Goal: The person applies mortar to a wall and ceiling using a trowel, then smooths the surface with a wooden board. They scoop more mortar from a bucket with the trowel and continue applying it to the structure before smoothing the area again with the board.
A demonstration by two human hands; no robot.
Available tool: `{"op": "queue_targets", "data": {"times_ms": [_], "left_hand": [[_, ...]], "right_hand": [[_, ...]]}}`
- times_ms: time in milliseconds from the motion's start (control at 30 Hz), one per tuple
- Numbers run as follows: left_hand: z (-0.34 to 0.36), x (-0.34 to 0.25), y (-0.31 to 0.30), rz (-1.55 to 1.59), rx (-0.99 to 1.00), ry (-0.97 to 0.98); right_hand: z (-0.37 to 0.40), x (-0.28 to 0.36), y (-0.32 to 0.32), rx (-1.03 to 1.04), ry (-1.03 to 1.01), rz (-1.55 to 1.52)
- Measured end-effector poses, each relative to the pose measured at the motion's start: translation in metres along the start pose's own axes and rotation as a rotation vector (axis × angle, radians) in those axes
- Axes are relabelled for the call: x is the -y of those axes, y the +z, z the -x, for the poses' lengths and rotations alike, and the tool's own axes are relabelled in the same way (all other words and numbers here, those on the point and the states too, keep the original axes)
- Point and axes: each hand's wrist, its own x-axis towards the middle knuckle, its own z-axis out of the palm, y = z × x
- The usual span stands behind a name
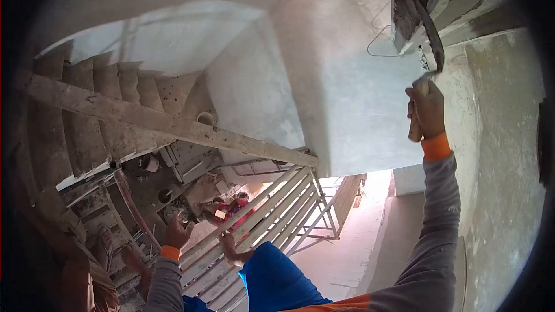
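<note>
My right hand (428, 108) is raised at the upper right, its fingers wrapped round the wooden handle of a trowel (430, 37). The trowel's dark blade lies along the rough edge of a concrete beam (407, 20) by the ceiling. Low at the left, my left hand (178, 232) hangs above the slatted scaffold platform (266, 219), its fingers apart and nothing seen in it. My bare foot (231, 249) rests on the slats, below the blue cloth over my leg.
A long wooden plank (150, 120) crosses above the stairs (110, 98) at the left. A person in red (234, 211) is far below. Another person's arm (63, 242) shows at the lower left. A bent wire (381, 55) juts out beside the beam.
</note>
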Motion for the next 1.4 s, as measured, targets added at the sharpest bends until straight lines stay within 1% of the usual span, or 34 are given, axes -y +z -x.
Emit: {"op": "queue_targets", "data": {"times_ms": [33, 133, 200, 233, 300, 333, 367, 400, 433, 500, 533, 633, 700, 733, 800, 900, 933, 1033, 1133, 1233, 1267, 1367, 1400], "left_hand": [[-0.002, 0.002, 0.003, 0.026, -0.027, 0.035], [0.001, -0.002, 0.001, -0.155, 0.081, -0.102], [0.0, 0.002, 0.005, -0.096, 0.057, -0.13], [0.001, 0.005, 0.007, -0.067, 0.045, -0.145], [0.002, 0.02, 0.017, -0.107, -0.016, -0.076], [0.001, 0.019, 0.019, -0.127, -0.046, -0.043], [0.001, 0.017, 0.02, -0.107, -0.043, -0.051], [-0.001, 0.001, 0.014, -0.087, -0.038, -0.058], [-0.002, -0.009, 0.013, -0.065, -0.03, -0.064], [0.003, 0.002, 0.023, -0.086, -0.044, -0.03], [0.003, 0.003, 0.026, -0.095, -0.056, -0.013], [0.004, 0.0, 0.024, -0.084, 0.033, -0.117], [0.007, -0.004, 0.023, -0.106, -0.017, -0.065], [0.008, -0.006, 0.022, -0.112, -0.046, -0.038], [0.008, -0.001, 0.026, -0.115, -0.042, -0.035], [0.006, -0.002, 0.018, -0.068, -0.002, -0.071], [0.005, -0.006, 0.016, -0.038, 0.022, -0.09], [0.002, -0.02, 0.007, 0.004, -0.021, 0.027], [-0.003, -0.028, 0.0, -0.02, 0.06, -0.063], [-0.005, -0.035, 0.001, -0.1, 0.058, -0.048], [-0.006, -0.028, 0.006, -0.097, 0.029, -0.013], [-0.005, -0.007, 0.022, -0.115, -0.036, 0.059], [-0.003, -0.006, 0.024, -0.138, -0.04, 0.061]], "right_hand": [[0.005, -0.003, -0.001, 0.004, -0.027, 0.0], [0.016, -0.039, -0.001, 0.01, -0.042, -0.066], [0.014, -0.059, 0.001, 0.064, -0.078, -0.078], [0.01, -0.06, 0.002, 0.069, -0.097, -0.074], [-0.003, -0.053, 0.015, 0.08, -0.135, -0.071], [-0.016, -0.046, 0.019, 0.027, -0.154, 0.038], [-0.029, -0.039, 0.022, 0.042, -0.192, 0.011], [-0.041, -0.025, 0.022, 0.078, -0.169, 0.018], [-0.056, -0.019, 0.023, 0.054, -0.135, -0.029], [-0.086, -0.02, 0.016, 0.009, 0.091, -0.008], [-0.096, -0.028, 0.01, 0.002, 0.107, 0.028], [-0.126, -0.061, 0.005, -0.028, 0.132, 0.111], [-0.133, -0.068, 0.008, -0.075, 0.131, 0.143], [-0.131, -0.067, 0.012, -0.106, 0.103, 0.168], [-0.116, -0.064, 0.016, -0.168, 0.051, 0.219], [-0.084, -0.052, 0.014, -0.178, -0.126, 0.243], [-0.072, -0.045, 0.013, -0.167, -0.144, 0.206], [-0.037, -0.017, 0.013, -0.12, -0.191, 0.06], [-0.01, -0.006, 0.011, -0.048, -0.247, -0.094], [0.005, -0.015, 0.02, -0.104, -0.312, -0.077], [0.0, -0.032, 0.016, -0.096, -0.318, -0.023], [-0.025, -0.067, 0.014, -0.009, -0.085, 0.012], [-0.044, -0.089, 0.012, -0.039, -0.161, 0.305]]}}
